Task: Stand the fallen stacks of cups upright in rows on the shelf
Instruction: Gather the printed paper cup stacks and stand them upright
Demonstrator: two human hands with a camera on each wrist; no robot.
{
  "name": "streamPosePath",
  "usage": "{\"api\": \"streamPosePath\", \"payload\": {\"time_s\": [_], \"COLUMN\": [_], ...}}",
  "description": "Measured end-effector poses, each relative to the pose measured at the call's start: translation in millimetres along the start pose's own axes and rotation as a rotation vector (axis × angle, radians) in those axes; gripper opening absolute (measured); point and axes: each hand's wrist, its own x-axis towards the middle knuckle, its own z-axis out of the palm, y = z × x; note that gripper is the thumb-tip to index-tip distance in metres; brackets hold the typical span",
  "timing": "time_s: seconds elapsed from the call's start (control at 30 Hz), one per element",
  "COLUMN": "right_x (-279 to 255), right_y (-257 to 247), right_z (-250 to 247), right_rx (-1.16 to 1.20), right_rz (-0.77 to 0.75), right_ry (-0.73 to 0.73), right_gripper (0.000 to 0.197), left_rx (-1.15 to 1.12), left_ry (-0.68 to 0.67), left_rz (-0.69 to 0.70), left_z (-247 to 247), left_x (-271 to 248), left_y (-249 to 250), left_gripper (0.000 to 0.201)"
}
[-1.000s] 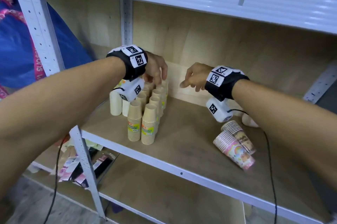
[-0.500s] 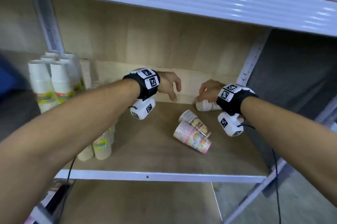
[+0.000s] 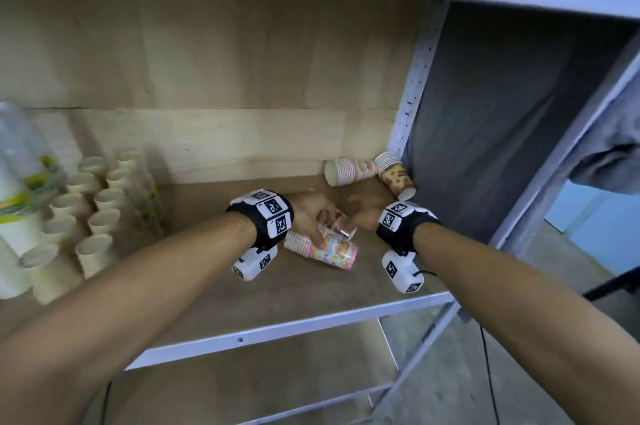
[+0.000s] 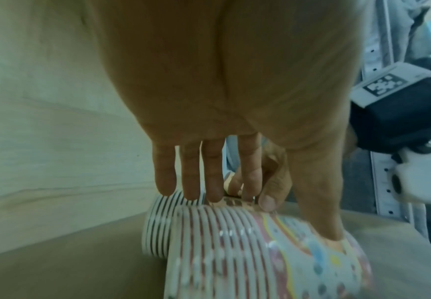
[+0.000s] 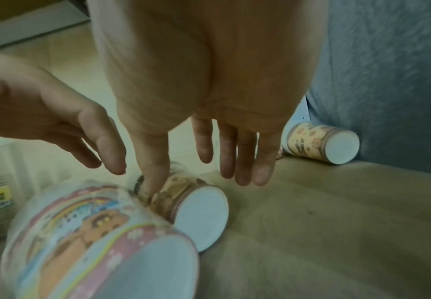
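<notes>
Paper cup stacks lie on their sides mid-shelf (image 3: 311,320), the pink stack (image 3: 332,249) under the left hand (image 3: 311,216) and the brown stack (image 5: 183,200) under the right hand (image 3: 363,213), both with fingers spread and just touching, seemingly to tip them upright into the bare board beside the standing rows (image 3: 100,203).

Stockroom or shop storage, slotted metal shelving (image 3: 412,85) with wooden boards, rows of stacked paper cups (image 3: 100,216), bare concrete floor (image 3: 450,372)
</notes>
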Motion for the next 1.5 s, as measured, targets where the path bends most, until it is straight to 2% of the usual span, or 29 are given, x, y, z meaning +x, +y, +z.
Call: {"api": "streamPosePath", "payload": {"time_s": [0.1,0.27,0.4,0.67,0.83,0.93,1.03,1.2,1.3,1.37,1.43,1.5], "right_x": [-2,21,14,19,18,24,4,-7,-5,7,2,-4], "right_y": [-5,9,7,10,9,13,-1,-9,-18,-20,-30,-40], "right_z": [9,27,28,29,30,33,22,3,-14,-20,-29,-35], "right_rx": [0.139,0.22,0.304,0.331,0.316,0.324,0.33,0.334,0.238,0.162,0.154,0.178], "right_rz": [-0.003,-0.049,-0.057,-0.054,-0.044,-0.043,-0.046,-0.013,-0.028,-0.061,-0.079,-0.072], "right_ry": [-0.072,-0.073,-0.066,-0.089,-0.101,-0.084,-0.055,-0.034,-0.036,-0.068,-0.015,0.07], "right_gripper": [0.072,0.052,0.039,0.046,0.052,0.053,0.042,0.047,0.044,0.055,0.062,0.059], "left_rx": [0.06,0.155,0.23,0.445,0.506,0.47,0.393,0.202,0.061,-0.01,-0.061,-0.122], "left_ry": [0.017,0.049,0.029,-0.007,0.008,0.014,0.02,0.047,0.108,0.162,0.216,0.269], "left_rz": [0.022,0.032,0.043,0.014,0.015,0.001,-0.021,-0.054,-0.077,-0.099,-0.124,-0.161], "left_z": [13,27,29,35,38,39,37,21,11,2,-7,-15], "left_x": [3,5,6,15,18,15,12,3,-5,-11,-16,-21], "left_y": [0,-4,0,2,3,2,-2,-15,-28,-37,-45,-53], "left_gripper": [0.059,0.061,0.072,0.082,0.078,0.076,0.078,0.068,0.072,0.073,0.072,0.072]}}
